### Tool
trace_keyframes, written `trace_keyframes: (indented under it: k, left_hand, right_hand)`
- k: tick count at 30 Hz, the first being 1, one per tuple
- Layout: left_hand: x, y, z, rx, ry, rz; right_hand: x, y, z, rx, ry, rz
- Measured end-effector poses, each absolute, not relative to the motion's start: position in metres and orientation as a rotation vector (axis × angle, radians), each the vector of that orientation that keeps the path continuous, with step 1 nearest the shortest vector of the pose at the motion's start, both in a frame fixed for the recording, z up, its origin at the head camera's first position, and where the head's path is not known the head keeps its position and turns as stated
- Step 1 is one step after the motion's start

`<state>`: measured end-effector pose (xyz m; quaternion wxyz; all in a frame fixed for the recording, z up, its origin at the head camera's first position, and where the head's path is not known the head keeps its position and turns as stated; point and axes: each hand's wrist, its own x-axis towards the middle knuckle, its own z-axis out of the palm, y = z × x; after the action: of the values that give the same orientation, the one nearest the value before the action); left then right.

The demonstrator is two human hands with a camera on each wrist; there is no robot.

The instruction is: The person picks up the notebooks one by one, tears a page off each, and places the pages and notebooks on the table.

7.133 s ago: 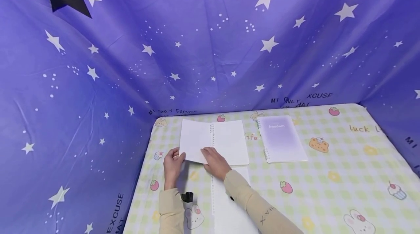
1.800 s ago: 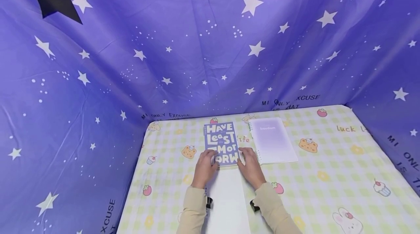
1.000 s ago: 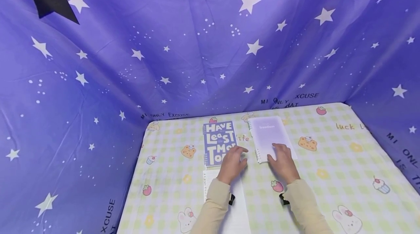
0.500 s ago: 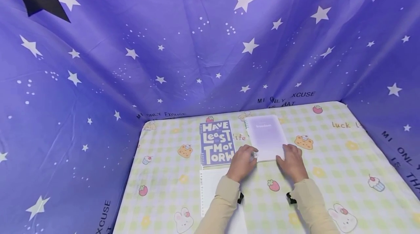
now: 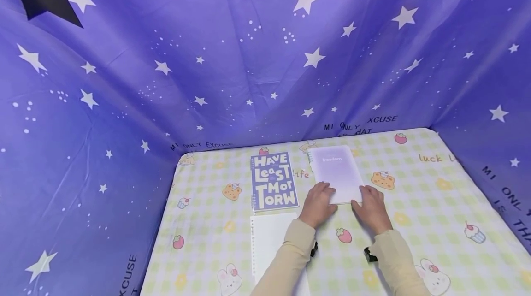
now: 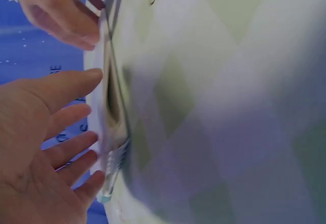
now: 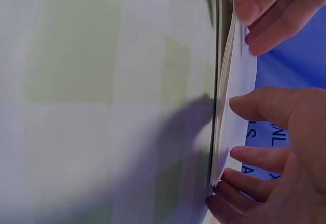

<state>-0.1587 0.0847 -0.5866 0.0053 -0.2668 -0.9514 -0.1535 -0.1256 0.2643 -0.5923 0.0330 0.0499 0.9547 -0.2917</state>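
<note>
A purple spiral notebook (image 5: 337, 167) marked "freedom" lies closed on the table, rings on its left. My left hand (image 5: 318, 204) rests at its near-left corner, fingers spread over the cover. In the left wrist view the left hand's (image 6: 48, 147) fingers are fairly straight. My right hand (image 5: 372, 208) touches the near-right corner, thumb at the front edge and fingers at the right side. From the right wrist view, the right hand's (image 7: 285, 152) fingertips meet the notebook's (image 7: 237, 76) edge, its pages slightly parted. Beside it lies a closed blue spiral notebook (image 5: 274, 180) with white lettering.
White paper (image 5: 271, 240) with holes down its left side lies in front of the blue notebook, partly hidden by the left sleeve. A checked, cartoon-printed cloth (image 5: 419, 204) covers the table. Purple star-printed curtains (image 5: 257, 56) enclose the back and sides.
Earlier the left notebook lay open under both hands; it is now closed, its blue cover up. Both hands have moved right from it to the near corners of the purple notebook.
</note>
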Motion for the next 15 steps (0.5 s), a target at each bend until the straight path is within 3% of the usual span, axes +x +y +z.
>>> trace_keyframes:
  k: [15]
  left_hand:
    - [-0.160,0.097,-0.597,-0.733,-2.990,-0.458]
  right_hand:
    - [-0.126,0.267,-0.594,0.155,2.985,-1.039]
